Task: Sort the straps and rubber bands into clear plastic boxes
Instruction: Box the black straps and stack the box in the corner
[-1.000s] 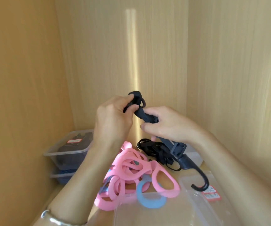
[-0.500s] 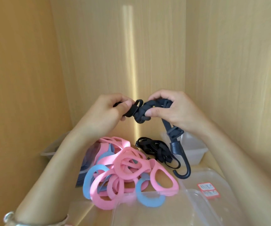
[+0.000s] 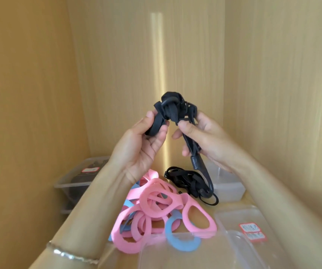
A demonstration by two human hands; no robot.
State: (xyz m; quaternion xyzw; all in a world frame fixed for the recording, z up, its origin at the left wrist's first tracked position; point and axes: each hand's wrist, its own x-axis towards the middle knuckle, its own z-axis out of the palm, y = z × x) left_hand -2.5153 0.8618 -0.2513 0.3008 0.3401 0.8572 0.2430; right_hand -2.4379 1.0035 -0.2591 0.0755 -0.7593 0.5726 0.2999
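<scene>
Black strap (image 3: 172, 111), bunched up, is held above the desk (image 3: 233, 207): the left hand (image 3: 139, 150) curls its fingers (image 3: 159, 135) round one end, the right hand (image 3: 204, 140) pinches the other. The pink and blue rubber bands (image 3: 156, 202) and a second strap (image 3: 183, 180) lie loose on the desk beside the clear boxes (image 3: 232, 188), so most sorting looks undone.

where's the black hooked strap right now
Head view, centre: the black hooked strap is held up between the left hand and right hand, its hook dangling over the black strap pile.
</scene>
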